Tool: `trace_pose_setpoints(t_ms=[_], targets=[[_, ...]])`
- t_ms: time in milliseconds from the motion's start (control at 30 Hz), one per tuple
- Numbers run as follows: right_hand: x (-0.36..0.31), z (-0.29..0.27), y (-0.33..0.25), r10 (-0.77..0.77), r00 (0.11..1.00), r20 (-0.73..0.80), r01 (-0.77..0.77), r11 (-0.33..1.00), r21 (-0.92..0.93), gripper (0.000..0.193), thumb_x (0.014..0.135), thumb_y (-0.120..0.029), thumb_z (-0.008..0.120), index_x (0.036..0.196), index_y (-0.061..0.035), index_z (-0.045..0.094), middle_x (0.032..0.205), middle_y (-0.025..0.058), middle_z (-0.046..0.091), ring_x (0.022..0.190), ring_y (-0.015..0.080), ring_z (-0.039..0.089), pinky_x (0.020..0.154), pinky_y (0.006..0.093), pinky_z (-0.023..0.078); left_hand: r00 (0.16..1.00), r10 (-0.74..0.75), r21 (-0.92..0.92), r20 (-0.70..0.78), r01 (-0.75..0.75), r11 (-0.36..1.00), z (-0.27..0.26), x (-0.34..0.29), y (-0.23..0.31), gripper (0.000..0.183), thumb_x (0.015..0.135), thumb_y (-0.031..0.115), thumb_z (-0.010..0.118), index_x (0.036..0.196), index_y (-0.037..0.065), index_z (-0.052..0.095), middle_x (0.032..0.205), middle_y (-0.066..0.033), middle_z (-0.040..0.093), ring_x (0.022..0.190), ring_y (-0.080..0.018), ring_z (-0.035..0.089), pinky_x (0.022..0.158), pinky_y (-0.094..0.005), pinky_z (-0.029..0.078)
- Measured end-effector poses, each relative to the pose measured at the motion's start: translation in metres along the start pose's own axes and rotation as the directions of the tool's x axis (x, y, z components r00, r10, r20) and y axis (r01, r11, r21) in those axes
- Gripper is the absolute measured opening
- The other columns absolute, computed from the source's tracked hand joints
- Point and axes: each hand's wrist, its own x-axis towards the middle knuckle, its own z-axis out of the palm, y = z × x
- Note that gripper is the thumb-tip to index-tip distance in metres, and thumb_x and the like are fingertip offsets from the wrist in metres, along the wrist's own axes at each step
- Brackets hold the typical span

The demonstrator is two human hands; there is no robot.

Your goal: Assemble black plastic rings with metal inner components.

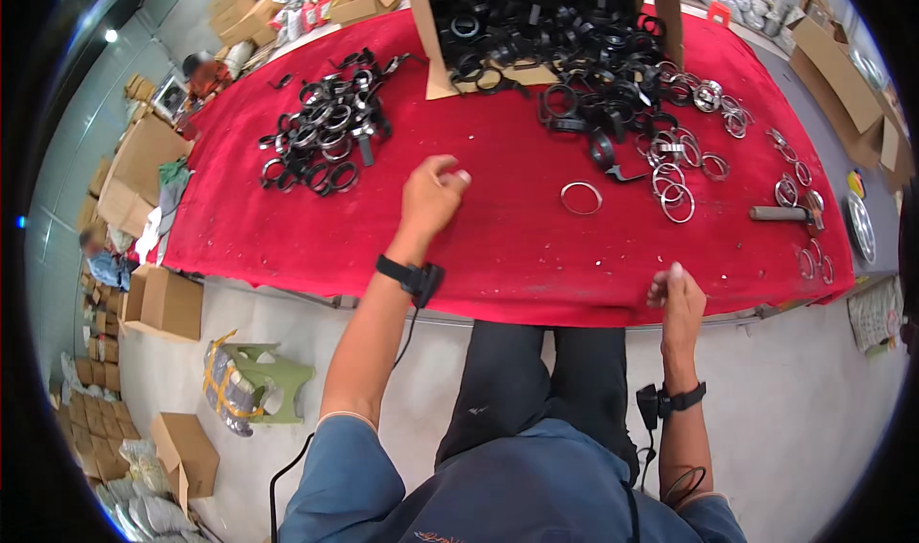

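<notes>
My left hand (pixel 434 197) hovers over the red cloth, its fingers loosely curled and the thumb apart, with nothing visible in it. The nearest things to it are black ring-shaped parts (pixel 330 122), heaped to its far left, some with short arms. By the cloth's front edge is my right hand (pixel 680 299), also half curled with thumb and fingers apart and nothing seen between them. A single thin metal ring (pixel 600 199) lies flat between the hands, farther in. More silvery rings (pixel 678 221) overlap in a loose group beyond my right hand.
A tipped cardboard box (pixel 429 41) at the back spills black ring parts (pixel 536 17) onto the red cloth (pixel 498 265). A hammer (pixel 780 214) and small rings lie far right. A green stool (pixel 287 385) and open cartons (pixel 182 304) stand on the floor; people sit at far left.
</notes>
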Motion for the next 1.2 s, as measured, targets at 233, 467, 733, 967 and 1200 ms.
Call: trace_pose_setpoints(t_ms=[233,467,733,967,1200], targets=[[0.115,0.055,-0.043,-0.424,0.889,0.173,0.447,0.721,-0.529,0.028,0.095,-0.021,0.078,0.113,0.0008,0.075,0.100,0.0192,0.076,0.089,0.0299,0.074,0.082,0.0420,0.058,0.917,0.355,0.142,0.182,-0.382,0.913,0.102,-0.040,0.074,0.062,0.084,0.030,0.088,0.135,-0.001,0.070,0.136,-0.0252,0.069,0.128,-0.0400,0.067,0.111,-0.0459,0.053],[0.188,0.120,-0.036,-0.543,0.773,0.328,0.594,0.439,-0.675,0.053,0.083,-0.017,0.087,0.128,0.0034,0.067,0.117,0.0252,0.072,0.111,0.0430,0.069,0.098,0.0514,0.055,0.896,0.299,0.348,0.330,-0.410,0.843,0.141,-0.040,0.103,0.091,0.080,0.040,0.091,0.150,-0.006,0.054,0.152,-0.0308,0.056,0.144,-0.0444,0.051,0.122,-0.0480,0.042],[0.191,0.130,-0.043,-0.570,0.793,0.217,0.582,0.603,-0.546,0.045,0.093,-0.014,0.078,0.132,0.0032,0.066,0.105,0.0251,0.076,0.100,0.0402,0.075,0.090,0.0472,0.059,0.962,0.157,-0.020,0.223,-0.156,0.988,0.102,-0.028,0.087,0.068,0.097,0.032,0.077,0.150,-0.005,0.056,0.147,-0.0282,0.062,0.139,-0.0387,0.060,0.117,-0.0441,0.048],[0.101,0.111,-0.102,-0.009,0.816,0.578,-0.217,0.922,0.320,0.034,0.110,-0.016,0.062,0.140,-0.0005,0.062,0.116,0.0053,0.073,0.108,0.0202,0.072,0.091,0.0419,0.061,0.880,0.311,-0.773,0.359,0.094,0.627,0.039,-0.056,0.113,0.092,0.100,0.030,0.081,0.169,0.001,0.027,0.168,-0.0234,0.040,0.156,-0.0341,0.042,0.120,-0.0474,0.046],[0.035,0.128,-0.070,0.026,0.643,0.765,-0.536,0.728,0.426,0.033,0.110,-0.020,0.065,0.138,-0.0030,0.062,0.122,0.0071,0.072,0.110,0.0186,0.070,0.098,0.0407,0.060,0.842,0.386,-0.827,0.376,0.117,0.550,0.022,-0.092,0.115,0.096,0.094,0.033,0.087,0.165,0.000,0.033,0.159,-0.0210,0.051,0.145,-0.0318,0.054,0.122,-0.0452,0.046]])
